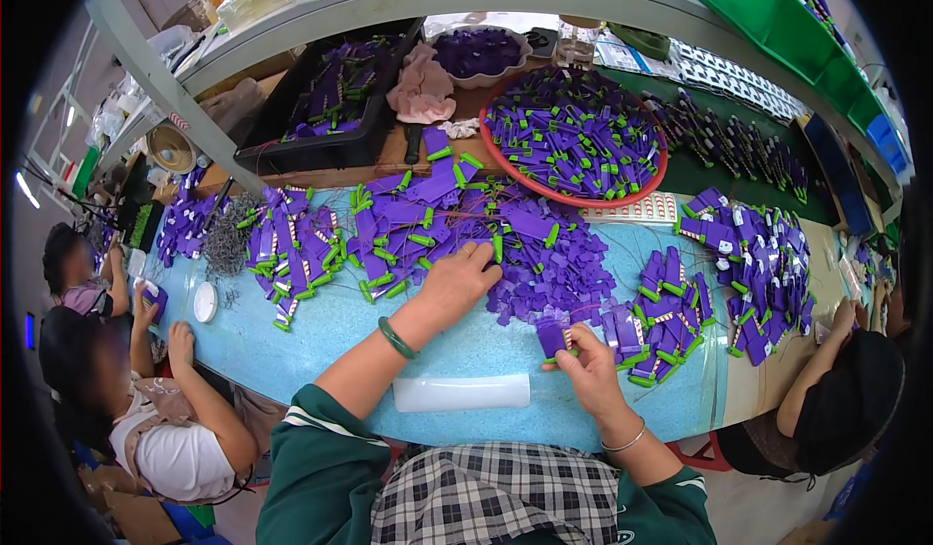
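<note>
At the pale blue bench (pixel 292 341): two bare hands at work over purple parts, forearms entering from the lower edge.
Right hand (pixel 590 362): thumb and fingers pinch a purple piece (pixel 551 339) by its right side; a thin metal bracelet (pixel 625 438) circles the wrist.
Held piece: raised in front of the body, just below the main heap; a striped strip shows beside the thumb, bright green at its lower edge.
Left hand (pixel 457 281): fingers bent, tips at the near edge of the heap; cannot tell whether they pinch a part. Green bangle (pixel 397 338) on the wrist.
Heap of purple parts (pixel 559 278): ahead of both hands, loose small pieces at its right, green-ended ones at its left.
Green-ended stack (pixel 671 316): just right of the right hand, parts overlapping.
Red basket (pixel 603 202): beyond the heap, filled with green-ended purple parts.
Black tray (pixel 292 154): far left, holding similar parts.
White strip (pixel 462 393): flat on the bench, between the forearms.
Grey wire tangle (pixel 228 237): left, near a round white lid (pixel 205 302).
Neighbours: person in white top (pixel 185 453), left; person in black cap (pixel 850 399), right.
</note>
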A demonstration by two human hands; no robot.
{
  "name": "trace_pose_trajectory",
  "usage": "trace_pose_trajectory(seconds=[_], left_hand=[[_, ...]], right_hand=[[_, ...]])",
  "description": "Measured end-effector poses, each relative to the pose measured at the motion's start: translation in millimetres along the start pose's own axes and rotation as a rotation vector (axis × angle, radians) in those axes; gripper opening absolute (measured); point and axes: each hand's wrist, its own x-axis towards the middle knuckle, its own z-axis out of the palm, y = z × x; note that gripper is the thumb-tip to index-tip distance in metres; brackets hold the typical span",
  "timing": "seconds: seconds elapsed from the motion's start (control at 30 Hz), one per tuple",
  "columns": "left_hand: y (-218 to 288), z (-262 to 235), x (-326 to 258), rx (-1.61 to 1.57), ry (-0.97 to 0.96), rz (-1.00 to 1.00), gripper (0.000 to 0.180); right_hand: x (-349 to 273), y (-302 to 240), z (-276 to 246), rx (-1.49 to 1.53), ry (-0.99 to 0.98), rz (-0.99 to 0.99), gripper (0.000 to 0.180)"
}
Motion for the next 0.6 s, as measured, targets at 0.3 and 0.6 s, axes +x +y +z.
trace_pose_trajectory(seconds=[0.3, 0.6], left_hand=[[-5, 11, 1, -0.017, 0.129, -0.016, 0.021], [10, -9, -3, -0.401, 0.340, -0.167, 0.024]], right_hand=[[0, -2, 3, -0.054, -0.055, 0.012, 0.034], [-1, -5, -1, -0.060, -0.007, 0.011, 0.039]])
